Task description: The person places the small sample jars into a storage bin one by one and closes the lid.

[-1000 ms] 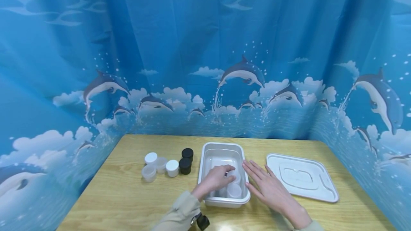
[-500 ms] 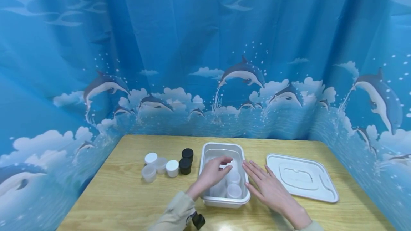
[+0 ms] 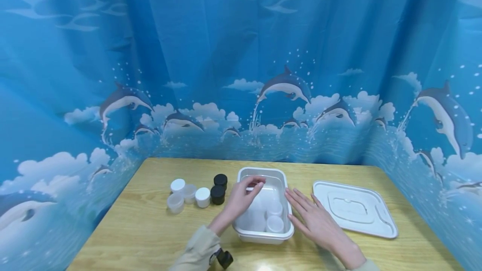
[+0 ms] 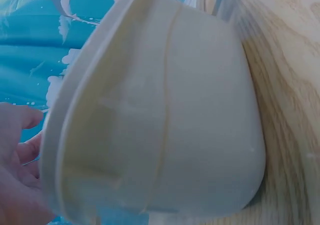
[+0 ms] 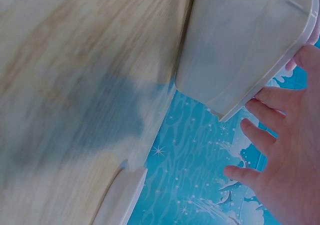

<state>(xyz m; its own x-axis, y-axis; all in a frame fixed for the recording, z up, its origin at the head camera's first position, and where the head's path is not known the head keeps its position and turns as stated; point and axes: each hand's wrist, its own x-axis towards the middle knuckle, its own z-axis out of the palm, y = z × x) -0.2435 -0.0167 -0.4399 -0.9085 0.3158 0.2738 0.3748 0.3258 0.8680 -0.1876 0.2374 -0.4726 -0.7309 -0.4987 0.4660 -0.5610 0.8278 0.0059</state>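
your left hand (image 3: pixel 239 200) is over the left side of the white box (image 3: pixel 263 234), fingers bent, thumb and forefinger apart, grasping nothing that shows. your right hand (image 3: pixel 314 218) is released: its fingers extend, with the tips at the box's right rim. the box stands upright on the table between your hands, and two cups (image 3: pixel 275 216) sit inside it, to the right of your left hand and nearer to you than its fingertips.

caution: if your left wrist drops, it may catch the rim below it and tilt the box. if your right fingers push inward, the box may slide toward your left hand. the cups look light; a brush of the knuckles could topple them. a wide sweep of your left forearm may scatter the jars (image 3: pixel 210 189) and clear tubs (image 3: pixel 182 198) to the left of your left hand. your right hand may nudge the lid (image 3: pixel 355 208) lying flat just to its right.

surface: wood-grained table (image 3: pixel 147 233), glossy where light reflects. room: a blue curtain (image 3: pixel 226 32) with dolphins and clouds stands beyond both hands and along both sides.
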